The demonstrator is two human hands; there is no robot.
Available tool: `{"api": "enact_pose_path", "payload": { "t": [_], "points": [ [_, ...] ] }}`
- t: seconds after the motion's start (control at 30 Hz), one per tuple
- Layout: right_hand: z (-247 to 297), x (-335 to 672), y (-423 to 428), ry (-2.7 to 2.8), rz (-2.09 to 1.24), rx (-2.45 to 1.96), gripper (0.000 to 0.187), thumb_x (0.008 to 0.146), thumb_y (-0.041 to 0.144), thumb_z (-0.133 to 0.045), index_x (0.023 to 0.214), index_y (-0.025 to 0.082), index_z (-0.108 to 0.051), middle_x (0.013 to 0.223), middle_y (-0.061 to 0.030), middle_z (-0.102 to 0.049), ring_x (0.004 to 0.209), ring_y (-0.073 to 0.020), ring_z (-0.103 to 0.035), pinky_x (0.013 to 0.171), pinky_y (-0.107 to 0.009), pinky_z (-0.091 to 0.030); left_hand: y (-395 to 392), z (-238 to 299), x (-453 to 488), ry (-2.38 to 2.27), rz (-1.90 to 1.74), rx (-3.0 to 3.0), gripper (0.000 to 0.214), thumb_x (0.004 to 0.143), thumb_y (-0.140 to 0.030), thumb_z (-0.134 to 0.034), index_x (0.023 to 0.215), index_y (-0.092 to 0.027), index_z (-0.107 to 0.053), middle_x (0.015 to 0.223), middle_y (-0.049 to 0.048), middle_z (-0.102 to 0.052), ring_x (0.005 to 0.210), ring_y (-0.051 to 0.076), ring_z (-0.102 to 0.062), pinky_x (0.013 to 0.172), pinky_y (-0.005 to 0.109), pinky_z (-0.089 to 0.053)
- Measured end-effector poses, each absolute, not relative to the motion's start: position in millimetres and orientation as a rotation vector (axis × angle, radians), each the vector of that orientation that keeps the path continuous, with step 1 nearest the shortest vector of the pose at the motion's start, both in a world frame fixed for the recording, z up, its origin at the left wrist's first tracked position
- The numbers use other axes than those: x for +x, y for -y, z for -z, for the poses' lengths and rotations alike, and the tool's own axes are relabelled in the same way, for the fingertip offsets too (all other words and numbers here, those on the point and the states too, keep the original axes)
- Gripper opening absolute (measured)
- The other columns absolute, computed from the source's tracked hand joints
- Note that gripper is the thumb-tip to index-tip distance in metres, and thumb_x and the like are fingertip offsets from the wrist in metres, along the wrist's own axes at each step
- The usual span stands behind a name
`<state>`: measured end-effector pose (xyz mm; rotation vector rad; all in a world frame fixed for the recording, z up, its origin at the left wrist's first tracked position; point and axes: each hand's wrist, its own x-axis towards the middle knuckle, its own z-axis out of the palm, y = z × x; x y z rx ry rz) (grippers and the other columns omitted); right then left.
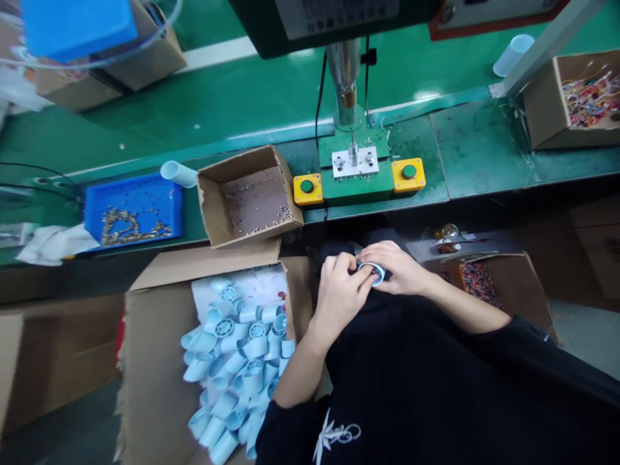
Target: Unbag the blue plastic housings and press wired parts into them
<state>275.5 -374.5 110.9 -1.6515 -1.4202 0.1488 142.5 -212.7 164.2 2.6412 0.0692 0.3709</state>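
Observation:
Close to my body, in front of the bench edge, both hands meet at a light blue plastic cylinder (380,276) whose open end faces up. My right hand (394,266) is wrapped round its far and right side. At the opening, my left hand (341,287) has its thumb and index finger bent together and reaching inside. Something small and dark reddish shows by those fingertips, too small to name. A large cardboard box (159,368) of similar light blue plastic cylinders (254,349) stands to the left of my left arm.
On the bench ahead is a press (346,84) with a metal fixture (355,161) between two yellow button boxes (309,188). Left of it are a cardboard tray (256,200) and a blue tray (133,210) of small metal parts. Boxes of coloured wires (591,97) and small pieces (479,284) lie right.

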Motion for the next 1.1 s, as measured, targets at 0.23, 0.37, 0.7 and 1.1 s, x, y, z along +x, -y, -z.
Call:
{"api": "enact_pose_path", "payload": {
  "t": [0.23, 0.37, 0.7, 1.1],
  "points": [
    [-104, 267, 372, 1.318, 0.043, -1.716, 0.039, 0.095, 0.028, -0.068, 0.133, 0.024, -0.061, 0.118, -0.0120, -0.079, 0.111, -0.0287, -0.076, 0.093, -0.046, -0.062, 229, -150, 148, -0.314, -0.243, 2.341, 0.010, 0.095, -0.019, -0.072, 0.092, -0.024, -0.081, 0.093, 0.0059, -0.052, 0.093, 0.023, -0.052, 0.089, 0.043, -0.051],
    [-96, 266, 367, 1.286, 0.258, -1.709, 0.044, 0.093, 0.024, -0.067, 0.136, 0.028, -0.061, 0.116, -0.0113, -0.080, 0.107, -0.0314, -0.079, 0.088, -0.049, -0.063, 226, -133, 160, -0.481, -0.333, 1.764, 0.053, 0.072, -0.007, -0.086, 0.120, -0.025, -0.072, 0.120, 0.0085, -0.059, 0.112, 0.025, -0.063, 0.104, 0.044, -0.055],
    [-97, 279, 371, 1.523, 0.311, -1.633, 0.053, 0.091, 0.026, -0.073, 0.142, 0.034, -0.063, 0.117, -0.0069, -0.082, 0.106, -0.0273, -0.079, 0.092, -0.047, -0.056, 221, -126, 159, -0.340, -0.110, 1.416, 0.073, 0.073, -0.018, -0.087, 0.142, -0.020, -0.063, 0.139, 0.0151, -0.069, 0.130, 0.033, -0.067, 0.117, 0.048, -0.052],
    [-148, 345, 357, 1.162, 0.446, -1.704, 0.053, 0.088, 0.042, -0.084, 0.137, 0.030, -0.067, 0.122, -0.0126, -0.076, 0.111, -0.0330, -0.073, 0.097, -0.050, -0.061, 120, -173, 165, -0.532, -0.570, 2.039, 0.045, 0.097, -0.048, -0.069, 0.129, -0.017, -0.069, 0.129, 0.0174, -0.071, 0.113, 0.027, -0.070, 0.101, 0.042, -0.057]
  ]
}}
